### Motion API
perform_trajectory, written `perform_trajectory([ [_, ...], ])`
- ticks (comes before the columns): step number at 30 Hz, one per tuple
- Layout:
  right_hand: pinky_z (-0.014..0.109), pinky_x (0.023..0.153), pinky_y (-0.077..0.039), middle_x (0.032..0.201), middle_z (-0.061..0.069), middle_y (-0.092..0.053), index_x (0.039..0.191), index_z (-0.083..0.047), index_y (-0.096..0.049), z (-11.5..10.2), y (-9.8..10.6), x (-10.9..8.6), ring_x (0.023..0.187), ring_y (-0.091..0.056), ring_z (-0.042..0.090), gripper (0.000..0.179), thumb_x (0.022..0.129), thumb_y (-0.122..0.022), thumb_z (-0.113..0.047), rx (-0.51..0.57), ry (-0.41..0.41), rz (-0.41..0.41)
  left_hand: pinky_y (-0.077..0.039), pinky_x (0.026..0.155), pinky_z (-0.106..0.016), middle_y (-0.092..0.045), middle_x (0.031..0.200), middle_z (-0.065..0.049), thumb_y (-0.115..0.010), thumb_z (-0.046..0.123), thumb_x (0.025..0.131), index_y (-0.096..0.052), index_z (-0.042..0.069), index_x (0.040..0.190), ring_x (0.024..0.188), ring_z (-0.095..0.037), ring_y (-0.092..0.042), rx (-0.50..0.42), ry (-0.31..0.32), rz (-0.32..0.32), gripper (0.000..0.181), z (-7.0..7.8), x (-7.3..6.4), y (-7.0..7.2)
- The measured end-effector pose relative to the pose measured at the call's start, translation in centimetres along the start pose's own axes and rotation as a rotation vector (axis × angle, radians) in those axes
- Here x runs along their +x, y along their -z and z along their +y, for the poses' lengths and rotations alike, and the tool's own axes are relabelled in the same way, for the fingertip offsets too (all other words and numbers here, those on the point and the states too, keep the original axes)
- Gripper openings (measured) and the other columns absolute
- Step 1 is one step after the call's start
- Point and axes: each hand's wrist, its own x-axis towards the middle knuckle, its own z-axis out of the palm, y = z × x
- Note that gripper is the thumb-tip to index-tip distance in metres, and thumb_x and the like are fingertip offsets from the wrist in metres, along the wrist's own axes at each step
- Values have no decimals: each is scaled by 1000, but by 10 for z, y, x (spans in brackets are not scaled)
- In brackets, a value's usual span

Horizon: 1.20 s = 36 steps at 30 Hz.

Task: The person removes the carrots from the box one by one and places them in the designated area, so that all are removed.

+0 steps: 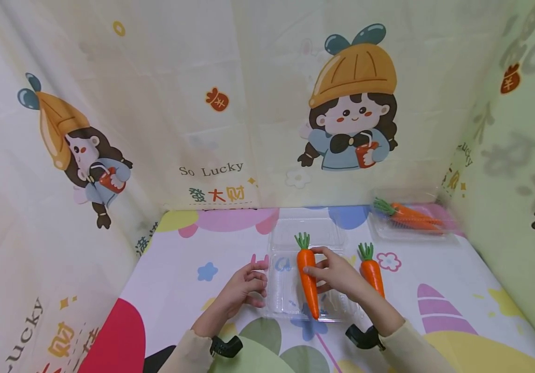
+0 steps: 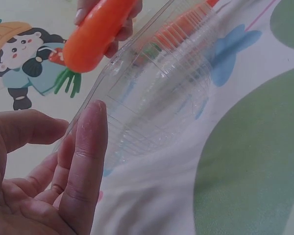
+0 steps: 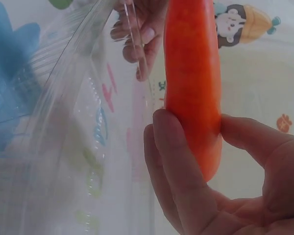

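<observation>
My right hand [image 1: 337, 272] pinches an orange carrot [image 1: 307, 280] between thumb and fingers, its green top pointing away and its tip toward me. In the head view the carrot overlaps an opened clear plastic box [image 1: 279, 305], whose lid [image 1: 291, 226] lies folded back on the far side. Close beside the box's left edge is my left hand [image 1: 244, 287], fingers loosely bent with no object between them. The left wrist view shows its extended finger [image 2: 85, 156] in front of the clear plastic. A second carrot [image 1: 371, 272] lies right of the box, partly behind my right forearm.
At the back right stands another clear plastic box [image 1: 379, 233] with carrots [image 1: 412, 215] inside. A printed cloth [image 1: 174, 280] covers the table, and patterned curtains [image 1: 267, 103] hang at the back and both sides.
</observation>
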Motion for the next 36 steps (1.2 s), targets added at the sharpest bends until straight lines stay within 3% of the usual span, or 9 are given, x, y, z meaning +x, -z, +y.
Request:
perform_trajectory([
  [14,46,72,-64,114,19,-64,150,-5,-41,7,16,-8,86,-70,23,69,94,-76,-26,-14,-1,37,-61,58,-30,-61,99,-4,-65,4,94,-43,0,146,74,-16,-64,15,12,9,56,2,0,0],
  [26,42,70,-64,115,21,-65,148,-5,-42,20,37,-22,85,-70,22,69,93,-77,-29,-48,-38,128,-61,57,-29,-60,98,-4,-64,3,94,-44,1,145,73,-15,-64,12,18,13,54,1,0,0],
  [36,42,75,-64,118,25,-63,150,-3,-41,35,73,-42,81,-67,23,72,94,-76,-30,-58,-35,195,-61,57,-30,-61,99,-4,-64,3,93,-44,1,145,74,-15,-64,5,19,9,55,0,0,0],
])
